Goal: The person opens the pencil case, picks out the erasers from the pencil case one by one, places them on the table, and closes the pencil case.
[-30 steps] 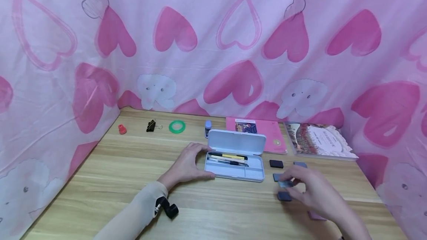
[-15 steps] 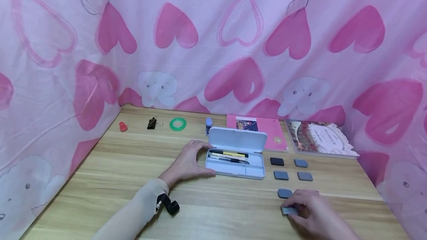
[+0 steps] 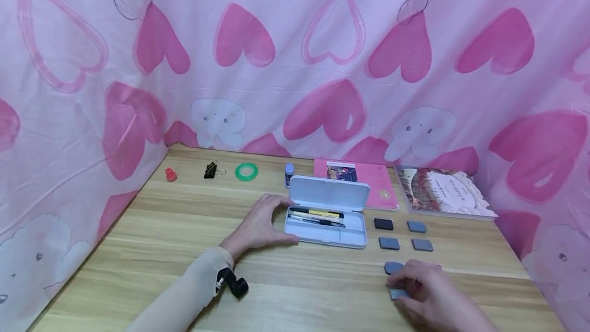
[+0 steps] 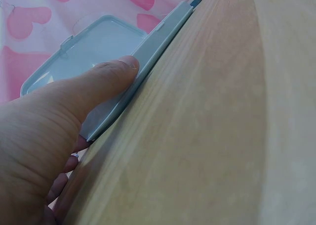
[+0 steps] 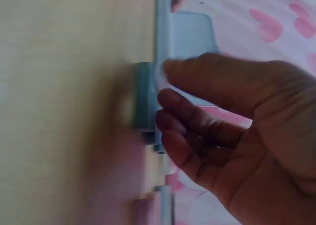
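Note:
A pale blue pencil case (image 3: pixel 324 234) stands with its lid up and several pens (image 3: pixel 318 216) inside. My left hand (image 3: pixel 258 224) grips its left end, thumb against the front wall in the left wrist view. At the right, my right hand (image 3: pixel 428 288) hovers with loosely curled fingers just above a blue-grey eraser (image 3: pixel 398 294) on the table. The right wrist view shows the fingers apart from a teal-looking eraser (image 5: pixel 144 94), holding nothing. Behind it lies another eraser (image 3: pixel 393 268), partly covered by the hand.
Farther back lie a dark eraser (image 3: pixel 383 224) and several grey-blue ones (image 3: pixel 421 245). A pink booklet (image 3: pixel 380 183) and a picture book (image 3: pixel 447 193) are behind. Along the back left are a red piece (image 3: pixel 170 174), a binder clip (image 3: pixel 210 170), green tape (image 3: pixel 246 171) and a small purple-capped bottle (image 3: pixel 289 173).
My right hand has carried an eraser toward the table's near side, set it down in front of the others and let go. My left hand has stayed on the pencil case.

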Tool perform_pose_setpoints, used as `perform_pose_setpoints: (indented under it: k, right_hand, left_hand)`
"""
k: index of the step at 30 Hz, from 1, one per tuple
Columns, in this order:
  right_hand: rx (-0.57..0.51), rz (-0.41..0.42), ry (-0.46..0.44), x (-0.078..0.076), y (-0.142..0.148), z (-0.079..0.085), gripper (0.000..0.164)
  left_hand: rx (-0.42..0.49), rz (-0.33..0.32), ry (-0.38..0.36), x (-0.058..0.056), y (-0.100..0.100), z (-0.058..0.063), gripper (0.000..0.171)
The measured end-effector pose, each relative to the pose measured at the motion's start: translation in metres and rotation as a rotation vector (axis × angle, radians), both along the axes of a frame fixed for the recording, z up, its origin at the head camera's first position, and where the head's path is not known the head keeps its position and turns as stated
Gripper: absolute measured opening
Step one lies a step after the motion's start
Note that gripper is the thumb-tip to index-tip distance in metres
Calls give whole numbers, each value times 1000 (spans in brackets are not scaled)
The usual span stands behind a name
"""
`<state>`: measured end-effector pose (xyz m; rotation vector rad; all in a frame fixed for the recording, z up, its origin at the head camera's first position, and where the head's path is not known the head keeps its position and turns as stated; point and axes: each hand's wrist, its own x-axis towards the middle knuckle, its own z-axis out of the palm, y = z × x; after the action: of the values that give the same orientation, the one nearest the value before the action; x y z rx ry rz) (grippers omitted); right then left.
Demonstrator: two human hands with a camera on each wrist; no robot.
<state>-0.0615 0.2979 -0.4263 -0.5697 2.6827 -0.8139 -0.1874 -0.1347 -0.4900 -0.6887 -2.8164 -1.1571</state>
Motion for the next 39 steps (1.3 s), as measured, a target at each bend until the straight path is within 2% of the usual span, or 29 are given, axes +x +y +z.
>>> perform_pose_setpoints:
  k: [3,6,8,11,15,17,20,26,31,34,39]
  right_hand:
    - [-146,-1,210,-6,-9,11,26]
    - [-188,-31,452,-23,-20,24,32]
    - [-220,-71,479,-40,-26,32,34]
    - [-256,-130,455,-70,-34,38,41]
    - [-296,-186,330,-103,-45,41,53]
    - [-296,-168,296,-115,-51,40,52]
    - [-306,-125,270,-127,-59,35,45]
    - [-248,-42,254,-131,-65,26,32]
    - [-170,108,148,-129,-65,21,22]
    - [-146,159,86,-129,-64,21,31]
    - [-98,135,35,-129,-62,23,54]
  left_hand:
    - [4,4,-1,-1,-1,1,97]
    - [17,15,-7,-1,0,0,98]
    - [37,25,-12,0,0,-1,102]
    - [89,40,-36,0,0,-1,118]
    - [117,36,-45,0,0,1,142]
    - [105,28,-32,0,0,1,146]
    - [77,24,-21,0,1,0,142]
    - [66,13,-20,2,1,-4,124]
    - [54,-6,15,3,-1,-6,108]
    - [49,-14,21,3,-1,-6,102]
    - [51,-27,22,2,0,-4,85]
